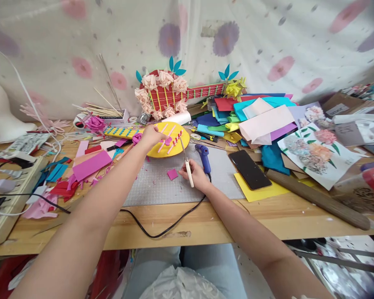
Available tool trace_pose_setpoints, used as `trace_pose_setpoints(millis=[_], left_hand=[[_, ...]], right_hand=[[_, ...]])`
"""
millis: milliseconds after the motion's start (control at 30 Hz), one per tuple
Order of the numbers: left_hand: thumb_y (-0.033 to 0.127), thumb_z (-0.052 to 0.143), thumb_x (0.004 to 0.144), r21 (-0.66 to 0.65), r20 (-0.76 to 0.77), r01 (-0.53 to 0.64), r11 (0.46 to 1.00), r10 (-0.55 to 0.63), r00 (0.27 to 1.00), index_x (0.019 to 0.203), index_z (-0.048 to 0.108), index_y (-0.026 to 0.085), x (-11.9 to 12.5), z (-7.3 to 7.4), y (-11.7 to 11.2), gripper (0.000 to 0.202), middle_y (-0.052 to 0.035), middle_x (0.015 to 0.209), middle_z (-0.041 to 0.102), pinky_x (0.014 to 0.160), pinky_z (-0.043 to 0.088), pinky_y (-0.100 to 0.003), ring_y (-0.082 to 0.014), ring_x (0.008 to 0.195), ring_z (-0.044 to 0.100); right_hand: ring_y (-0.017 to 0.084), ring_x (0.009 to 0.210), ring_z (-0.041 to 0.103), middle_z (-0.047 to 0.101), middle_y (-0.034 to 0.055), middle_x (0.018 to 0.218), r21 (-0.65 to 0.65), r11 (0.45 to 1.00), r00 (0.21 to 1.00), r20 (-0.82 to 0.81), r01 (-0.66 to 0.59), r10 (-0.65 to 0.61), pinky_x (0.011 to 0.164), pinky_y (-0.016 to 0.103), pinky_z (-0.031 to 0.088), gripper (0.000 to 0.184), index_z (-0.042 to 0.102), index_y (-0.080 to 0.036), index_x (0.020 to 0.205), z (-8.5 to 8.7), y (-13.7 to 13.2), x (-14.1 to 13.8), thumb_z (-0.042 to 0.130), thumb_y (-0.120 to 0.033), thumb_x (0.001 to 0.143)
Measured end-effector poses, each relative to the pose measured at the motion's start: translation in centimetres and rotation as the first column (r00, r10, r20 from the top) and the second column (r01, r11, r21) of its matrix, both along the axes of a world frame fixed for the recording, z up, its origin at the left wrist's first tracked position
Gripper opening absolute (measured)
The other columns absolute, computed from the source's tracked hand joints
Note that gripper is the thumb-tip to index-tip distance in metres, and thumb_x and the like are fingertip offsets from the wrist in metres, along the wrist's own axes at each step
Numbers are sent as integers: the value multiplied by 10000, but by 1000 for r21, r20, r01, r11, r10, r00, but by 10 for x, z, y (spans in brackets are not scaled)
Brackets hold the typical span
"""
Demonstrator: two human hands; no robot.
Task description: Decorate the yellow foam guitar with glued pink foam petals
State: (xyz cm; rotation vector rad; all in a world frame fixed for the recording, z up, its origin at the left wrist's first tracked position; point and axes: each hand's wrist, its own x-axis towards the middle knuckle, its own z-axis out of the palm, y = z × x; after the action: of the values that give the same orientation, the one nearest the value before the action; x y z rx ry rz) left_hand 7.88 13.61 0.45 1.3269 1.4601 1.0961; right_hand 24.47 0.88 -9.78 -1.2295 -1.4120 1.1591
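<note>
- Meanwhile, the left hand [152, 136] lay over the yellow guitar shape [158, 152] by the grey mat [162, 191]; whether its fingers pinched anything, I couldn't tell.
- The right hand [195, 175] gripped a white-handled tool [189, 172], near a magenta square [172, 174].

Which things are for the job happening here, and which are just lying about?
Probably for the job: yellow guitar, at the left hand; white-handled tool, in the right hand; grey mat; blue glue gun; pink square.
Seemingly just lying about: black phone; cream power strip; brown stick; flower picture.
</note>
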Motion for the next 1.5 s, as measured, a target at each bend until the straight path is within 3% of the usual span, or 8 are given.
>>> trace_pose_setpoints(millis=[133, 367, 633, 767, 900, 1067, 1267, 1500], left_hand=[[59, 815, 340, -27, -206, -11, 1000, 5, 978, 678, 402, 208, 7, -3, 15, 553, -1, 720, 537, 683, 440, -304, -243, 860, 579], [145, 856, 249, -16, -435, 45, 999, -48, 899, 634, 395, 211, 18, -1, 17, 604, 17, 662, 472, 752, 405, -345, -276, 893, 536], [161, 821, 411, -21, -566, 145, 989, -132, 814, 709, 380, 220, 23, -2, 16, 535, 11, 673, 559, 741, 380, -303, -225, 826, 566], [180, 746, 554, 24, -652, 223, 974, -154, 743, 727, 402, 218, 24, -8, 17, 388, 17, 672, 567, 724, 377, -294, -196, 774, 566], [169, 658, 654, 122, -745, 317, 941, -124, 655, 760, 448, 217, 24, -12, 15, 240, -20, 720, 580, 723, 371, -325, -223, 782, 559], [146, 616, 686, 219, -819, 487, 845, -113, 563, 772, 503, 215, 23, -12, 11, 158, -74, 800, 588, 838, 340, -376, -280, 939, 523], [150, 606, 698, 251, -806, 541, 803, -136, 575, 873, 573, 204, 18, -13, 10, 186, -94, 856, 619, 919, 296, -411, -304, 1004, 503], [142, 566, 735, 264, -810, 486, 833, -82, 581, 986, 585, 196, 13, -4, 4, 257, -84, 974, 665, 926, 318, -401, -275, 1041, 514]], right_hand=[[108, 619, 449, 493, -42, 713, 16, 1000, 1000, 10, 12, -12, 576, 250, 385, 324, 418, -223, 785, 0, -2, -1, 651, -411, 663], [102, 544, 440, 473, -58, 658, -112, 994, 995, -100, 1, -12, 522, 251, 365, 378, 392, -232, 794, 8, 3, 0, 661, -445, 635], [127, 591, 468, 474, -46, 654, -71, 997, 998, 47, 35, -32, 545, 267, 395, 338, 421, -239, 797, 3, 3, 2, 636, -464, 667], [141, 626, 485, 489, -35, 672, -53, 998, 996, 82, 39, -34, 564, 278, 409, 337, 425, -240, 793, 4, 2, 2, 633, -475, 672], [143, 630, 492, 492, -34, 671, -59, 998, 996, 80, 33, -29, 567, 278, 412, 342, 423, -242, 798, 4, 2, 2, 635, -480, 675], [126, 581, 487, 492, -47, 648, -86, 996, 1000, 10, 8, -7, 548, 265, 403, 350, 408, -240, 816, 3, 2, 2, 623, -489, 693], [107, 550, 482, 489, -60, 648, -82, 997, 998, -70, -11, 5, 526, 248, 389, 370, 407, -237, 817, 3, 2, 1, 639, -494, 686], [101, 526, 474, 499, -63, 632, -73, 997, 996, -87, 2, -8, 505, 241, 378, 356, 407, -234, 815, 5, 0, 1, 637, -479, 697]])
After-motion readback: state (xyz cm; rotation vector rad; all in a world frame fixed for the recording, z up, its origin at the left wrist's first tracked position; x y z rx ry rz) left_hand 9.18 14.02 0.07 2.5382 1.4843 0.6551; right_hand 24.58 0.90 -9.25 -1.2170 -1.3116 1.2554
